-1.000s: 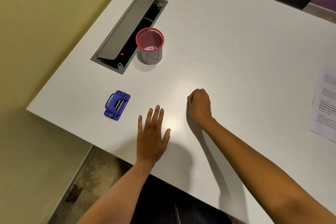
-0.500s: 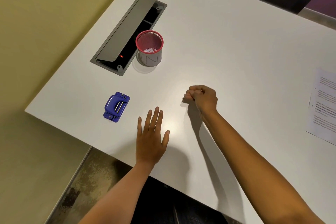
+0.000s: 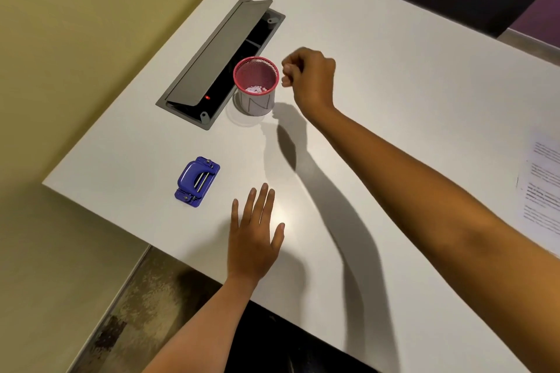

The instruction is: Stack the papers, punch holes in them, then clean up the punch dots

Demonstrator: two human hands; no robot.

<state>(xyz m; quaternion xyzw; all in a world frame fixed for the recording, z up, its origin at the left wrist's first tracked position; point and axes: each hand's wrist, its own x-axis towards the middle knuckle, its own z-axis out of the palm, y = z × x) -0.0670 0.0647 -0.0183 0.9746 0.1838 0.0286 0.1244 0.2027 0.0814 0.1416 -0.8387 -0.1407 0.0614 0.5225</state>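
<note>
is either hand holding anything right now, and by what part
The left hand lies flat and open on the table, holding nothing. The right hand is closed beside the pink cup; whether it pinches punch dots cannot be told.

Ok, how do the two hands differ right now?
The left hand lies flat on the white table, fingers spread and holding nothing; the right hand is raised beside the pink mesh cup, closed in a pinch. The left is near the table's front edge, the right farther out. Both are bare.
</note>
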